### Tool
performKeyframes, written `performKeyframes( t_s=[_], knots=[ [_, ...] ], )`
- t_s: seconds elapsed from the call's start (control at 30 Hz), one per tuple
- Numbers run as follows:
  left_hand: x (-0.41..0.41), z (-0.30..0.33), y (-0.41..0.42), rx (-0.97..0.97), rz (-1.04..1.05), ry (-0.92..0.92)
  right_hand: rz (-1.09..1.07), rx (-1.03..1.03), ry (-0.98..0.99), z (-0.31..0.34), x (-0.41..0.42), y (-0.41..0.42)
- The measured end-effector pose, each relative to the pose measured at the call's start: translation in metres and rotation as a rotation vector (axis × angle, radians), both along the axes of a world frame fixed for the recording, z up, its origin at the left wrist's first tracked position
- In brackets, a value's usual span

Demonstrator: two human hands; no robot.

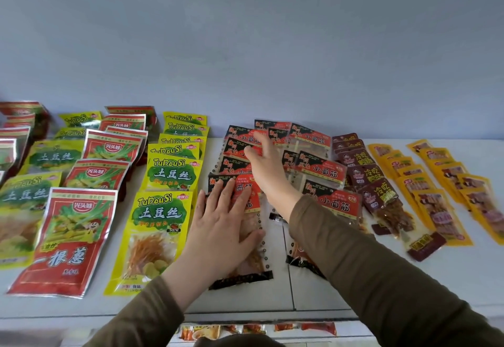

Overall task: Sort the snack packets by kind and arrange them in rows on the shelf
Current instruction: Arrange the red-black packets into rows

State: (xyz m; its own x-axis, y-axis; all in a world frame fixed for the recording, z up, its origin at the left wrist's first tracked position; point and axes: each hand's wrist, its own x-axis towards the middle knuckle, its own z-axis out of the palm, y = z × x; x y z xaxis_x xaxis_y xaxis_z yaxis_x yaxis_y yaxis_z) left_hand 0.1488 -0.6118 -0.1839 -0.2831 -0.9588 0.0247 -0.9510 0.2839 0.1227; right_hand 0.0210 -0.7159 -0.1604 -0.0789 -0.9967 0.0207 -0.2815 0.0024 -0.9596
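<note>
Black-and-red packet lies under the flat, spread left hand; right hand reaches open-fingered over farther packets.

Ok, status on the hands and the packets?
Left hand flat, pressing front black-and-red packet. Right hand open, reaching over back of same row. Nothing in the way.

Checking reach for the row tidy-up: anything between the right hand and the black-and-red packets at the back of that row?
Nothing visible. The right hand is already over the back black-and-red packets, apparently touching them. The left hand lies flat on the front packet of the same row, below the right arm's path, not blocking it.
</note>
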Motion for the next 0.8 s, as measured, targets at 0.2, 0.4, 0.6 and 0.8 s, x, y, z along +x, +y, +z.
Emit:
performKeyframes(
  t_s=[0.2, 0.4, 0.6, 0.8],
  knots=[
    [0.0, 0.013, -0.045, -0.062, 0.054, 0.033, 0.039, 0.041, -0.013, 0.001, 0.006, -0.004],
    [-0.003, 0.004, -0.079, 0.011, -0.033, -0.077, 0.191, 0.138, -0.016, 0.004, 0.011, -0.011],
    [-0.006, -0.007, -0.078, 0.022, -0.004, -0.087, 0.066, 0.164, -0.119, 0.005, 0.0, -0.02],
    [-0.004, -0.006, -0.084, 0.059, -0.047, -0.004, -0.058, 0.146, -0.179, 0.006, -0.001, -0.029]
  ],
)
